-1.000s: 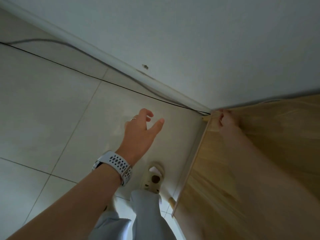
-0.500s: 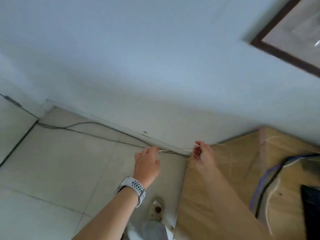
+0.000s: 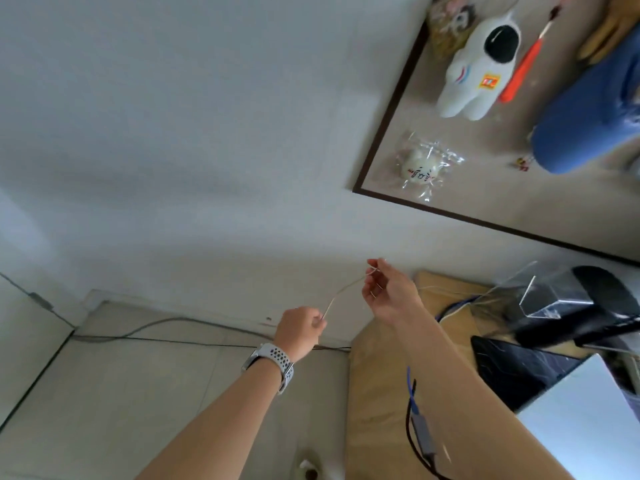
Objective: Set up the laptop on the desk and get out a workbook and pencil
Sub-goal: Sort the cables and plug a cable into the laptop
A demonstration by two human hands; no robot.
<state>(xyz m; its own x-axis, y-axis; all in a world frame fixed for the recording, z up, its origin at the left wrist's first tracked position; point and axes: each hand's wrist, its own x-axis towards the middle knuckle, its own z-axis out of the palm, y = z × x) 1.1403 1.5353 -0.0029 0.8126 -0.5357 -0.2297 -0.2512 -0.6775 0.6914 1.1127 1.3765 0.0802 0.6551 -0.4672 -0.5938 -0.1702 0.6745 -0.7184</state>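
A thin white cable stretches between both hands, just off the left end of the wooden desk. My left hand, with a white watch on its wrist, pinches the cable's lower end over the floor. My right hand holds the upper end between thumb and fingers near the wall. The silver laptop lies shut at the desk's right edge, partly on a dark mat. No workbook or pencil is in view.
A blue and black cable with a grey adapter lies on the desk. A black stand with clear plastic sits at the back right. A framed pinboard with toys hangs above. A grey cord runs along the floor.
The view has swung up from the floor to the wall and desk. Both hands have risen from the desk's corner and now hold the white cable stretched between them.
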